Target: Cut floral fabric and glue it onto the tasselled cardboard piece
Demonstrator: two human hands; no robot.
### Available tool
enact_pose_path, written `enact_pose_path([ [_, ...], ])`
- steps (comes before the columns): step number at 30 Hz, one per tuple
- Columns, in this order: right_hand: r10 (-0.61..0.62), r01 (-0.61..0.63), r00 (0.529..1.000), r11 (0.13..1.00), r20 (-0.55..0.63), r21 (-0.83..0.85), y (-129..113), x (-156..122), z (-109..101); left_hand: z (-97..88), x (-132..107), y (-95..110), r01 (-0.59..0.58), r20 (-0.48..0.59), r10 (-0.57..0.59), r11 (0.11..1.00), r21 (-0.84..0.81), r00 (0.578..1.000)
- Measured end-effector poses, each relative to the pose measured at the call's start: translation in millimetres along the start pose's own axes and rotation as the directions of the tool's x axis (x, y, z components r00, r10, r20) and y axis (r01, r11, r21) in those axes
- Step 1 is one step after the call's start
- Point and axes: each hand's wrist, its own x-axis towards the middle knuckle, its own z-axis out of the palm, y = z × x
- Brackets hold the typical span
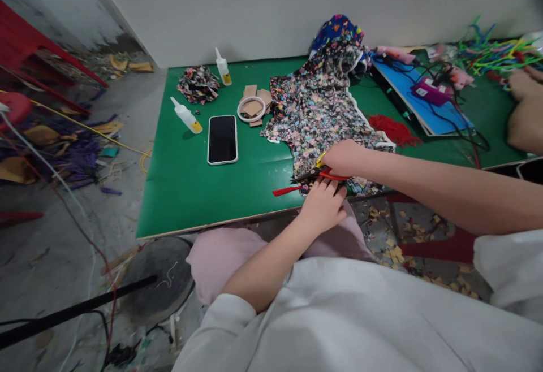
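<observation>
My right hand (343,158) is closed around scissors (307,176) with red and yellow handles. Their dark blades point left, low over the front part of a floral cloth (316,106) spread on the green table. Just below the handles, at the table's front edge, my left hand (323,205) is closed on the cloth's near end; its fingertips are partly hidden by the scissors. A small red tassel (286,191) sticks out to the left beside the blades. Whether the blades touch the cloth or the tassel, I cannot tell.
On the green table (182,191) are a phone (223,140), two glue bottles (186,116), a tape ring (251,109) over brown pieces, and a crumpled cloth (198,85). Red threads (392,130), a blue folder (424,98) and corded tools lie right. Another person's hand (526,109) is at far right.
</observation>
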Motion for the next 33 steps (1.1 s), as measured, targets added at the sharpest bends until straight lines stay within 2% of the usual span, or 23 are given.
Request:
enact_pose_path([
  [10,0.030,-0.029,0.999,1.000,-0.035,0.007,-2,1,1,1.0,0,-1,-0.008,-0.013,0.008,1.000,0.012,1.000],
  [17,0.082,-0.071,0.987,0.994,-0.137,0.083,18,-1,8,5.2,-1,-1,-0.010,-0.030,0.011,1.000,0.004,0.999],
  [21,0.172,-0.128,0.953,0.974,-0.248,0.185,29,-1,20,5.9,-2,-1,-0.018,-0.031,0.019,1.000,0.003,0.999],
  [23,0.208,-0.144,0.941,0.960,-0.266,0.242,30,1,29,6.1,-1,-1,-0.017,-0.035,0.017,1.000,0.004,0.999],
  [28,0.199,-0.096,0.928,0.944,-0.314,0.314,27,10,51,7.0,-1,-1,-0.011,-0.032,0.011,1.000,0.014,0.999],
  [33,0.283,-0.136,0.892,0.912,-0.352,0.388,38,22,63,8.2,-2,-2,-0.015,-0.032,0.016,1.000,0.010,0.999],
])
